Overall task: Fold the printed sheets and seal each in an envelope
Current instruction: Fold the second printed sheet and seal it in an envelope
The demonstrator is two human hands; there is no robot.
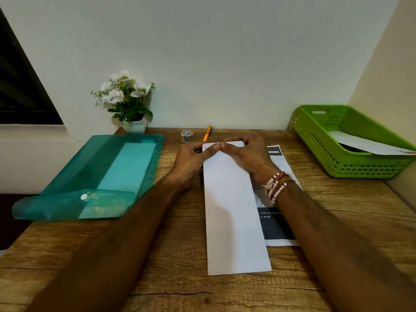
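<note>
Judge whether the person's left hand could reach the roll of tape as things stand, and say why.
Probably yes. The tape stands on bare desk just beyond the left hand, with nothing between them. The hand would first have to let go of the white paper that its fingers pinch.

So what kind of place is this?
Probably a home or office desk: a wooden tabletop against the wall, holding a teal document folder, an orange pen and a green basket with paper.

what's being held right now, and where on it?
The white paper, at its far end: left hand and right hand each pinch a far corner, thumbs on top.
</note>
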